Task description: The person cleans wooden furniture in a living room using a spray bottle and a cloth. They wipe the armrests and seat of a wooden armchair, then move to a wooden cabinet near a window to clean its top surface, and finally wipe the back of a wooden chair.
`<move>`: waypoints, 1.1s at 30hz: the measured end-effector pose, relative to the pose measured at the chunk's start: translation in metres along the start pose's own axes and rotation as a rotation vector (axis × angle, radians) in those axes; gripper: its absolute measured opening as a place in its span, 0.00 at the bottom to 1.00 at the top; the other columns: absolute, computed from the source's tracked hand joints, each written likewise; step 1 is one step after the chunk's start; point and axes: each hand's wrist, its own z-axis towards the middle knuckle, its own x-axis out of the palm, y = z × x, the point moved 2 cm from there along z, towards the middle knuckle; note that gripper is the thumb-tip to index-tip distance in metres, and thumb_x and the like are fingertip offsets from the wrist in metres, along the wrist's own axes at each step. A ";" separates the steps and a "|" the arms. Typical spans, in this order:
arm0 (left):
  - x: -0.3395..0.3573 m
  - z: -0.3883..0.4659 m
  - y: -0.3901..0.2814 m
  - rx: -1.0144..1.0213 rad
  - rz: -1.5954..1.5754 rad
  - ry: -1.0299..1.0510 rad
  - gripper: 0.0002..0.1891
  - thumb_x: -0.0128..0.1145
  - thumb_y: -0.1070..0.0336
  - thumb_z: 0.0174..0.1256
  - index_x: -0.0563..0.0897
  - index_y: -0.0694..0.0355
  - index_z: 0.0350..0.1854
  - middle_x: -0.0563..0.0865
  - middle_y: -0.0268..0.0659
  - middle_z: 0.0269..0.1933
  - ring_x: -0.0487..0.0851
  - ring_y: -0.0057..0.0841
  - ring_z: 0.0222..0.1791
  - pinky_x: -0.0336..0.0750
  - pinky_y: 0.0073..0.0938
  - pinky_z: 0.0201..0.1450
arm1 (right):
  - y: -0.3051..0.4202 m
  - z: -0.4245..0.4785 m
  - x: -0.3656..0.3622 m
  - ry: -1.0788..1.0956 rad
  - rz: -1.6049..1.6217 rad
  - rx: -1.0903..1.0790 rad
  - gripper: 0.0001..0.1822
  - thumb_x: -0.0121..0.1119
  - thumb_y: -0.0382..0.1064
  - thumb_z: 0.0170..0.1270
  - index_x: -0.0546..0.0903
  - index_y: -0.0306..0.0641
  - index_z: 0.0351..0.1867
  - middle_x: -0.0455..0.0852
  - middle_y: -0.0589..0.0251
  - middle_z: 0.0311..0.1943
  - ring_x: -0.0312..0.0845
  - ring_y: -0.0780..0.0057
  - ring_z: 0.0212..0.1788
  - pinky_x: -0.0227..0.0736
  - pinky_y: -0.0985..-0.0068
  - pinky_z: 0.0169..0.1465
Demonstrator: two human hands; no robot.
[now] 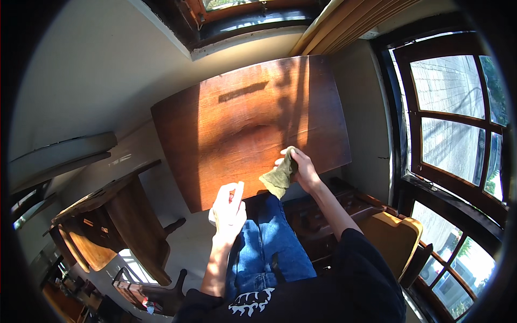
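My right hand (303, 169) grips a crumpled olive-green cloth (279, 177) by its upper end, and the rest hangs down over the table's near edge. Before me stands a wooden table (238, 149) with a reddish-brown, grained top, part in sunlight and part in shadow. My left hand (229, 210) is raised at the near edge, left of the cloth, with its fingers curled. Bright sun washes it out. Something pale shows at its outer side, but whether the hand holds it is unclear.
Carved wooden furniture (121, 218) stands to the left, with a low wooden piece (141, 294) nearer me. A wooden chair (387, 238) is close at my right. An open wood-framed window (448, 109) lies beyond the table's right side, and a tan curtain (343, 24) hangs behind.
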 end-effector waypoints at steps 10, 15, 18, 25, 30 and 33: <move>-0.020 -0.009 0.013 -0.118 0.001 -0.054 0.25 0.53 0.83 0.53 0.82 0.64 0.57 0.85 0.40 0.47 0.82 0.25 0.31 0.80 0.26 0.40 | 0.127 0.187 0.176 -0.133 -1.127 -1.109 0.17 0.54 0.42 0.70 0.83 0.39 0.55 0.82 0.35 0.54 0.78 0.43 0.60 0.71 0.56 0.65; -0.018 -0.009 0.019 -0.178 -0.022 -0.070 0.23 0.52 0.82 0.55 0.82 0.65 0.55 0.86 0.40 0.45 0.81 0.24 0.31 0.79 0.24 0.39 | 0.037 0.219 0.159 -0.466 -1.713 -1.211 0.38 0.54 0.62 0.71 0.66 0.48 0.77 0.54 0.41 0.79 0.45 0.36 0.80 0.39 0.43 0.80; -0.019 -0.017 0.031 -0.248 -0.090 -0.097 0.27 0.60 0.77 0.53 0.85 0.55 0.59 0.84 0.35 0.49 0.84 0.30 0.36 0.81 0.30 0.39 | 0.021 0.198 0.160 -0.447 -1.668 -1.164 0.41 0.51 0.68 0.70 0.65 0.46 0.77 0.55 0.37 0.78 0.44 0.36 0.80 0.41 0.42 0.79; -0.028 -0.021 0.034 -0.183 -0.076 -0.098 0.28 0.61 0.77 0.53 0.84 0.54 0.60 0.84 0.36 0.49 0.84 0.30 0.37 0.82 0.30 0.40 | -0.046 0.117 0.126 -0.346 -1.657 -1.005 0.47 0.56 0.70 0.66 0.59 0.49 0.80 0.44 0.37 0.80 0.35 0.33 0.81 0.40 0.39 0.78; -0.037 -0.023 0.025 -0.149 -0.107 -0.046 0.23 0.52 0.81 0.55 0.81 0.66 0.55 0.86 0.41 0.47 0.83 0.25 0.38 0.78 0.24 0.41 | -0.098 0.047 0.099 -0.267 -1.664 -0.843 0.47 0.52 0.74 0.63 0.62 0.54 0.79 0.45 0.42 0.81 0.36 0.37 0.82 0.34 0.45 0.81; -0.038 -0.029 0.026 -0.085 -0.051 0.002 0.24 0.53 0.81 0.55 0.81 0.65 0.57 0.85 0.41 0.46 0.84 0.28 0.39 0.79 0.25 0.41 | -0.122 0.007 0.082 -0.223 -1.623 -0.811 0.46 0.60 0.69 0.60 0.65 0.57 0.78 0.51 0.43 0.80 0.43 0.42 0.81 0.38 0.47 0.81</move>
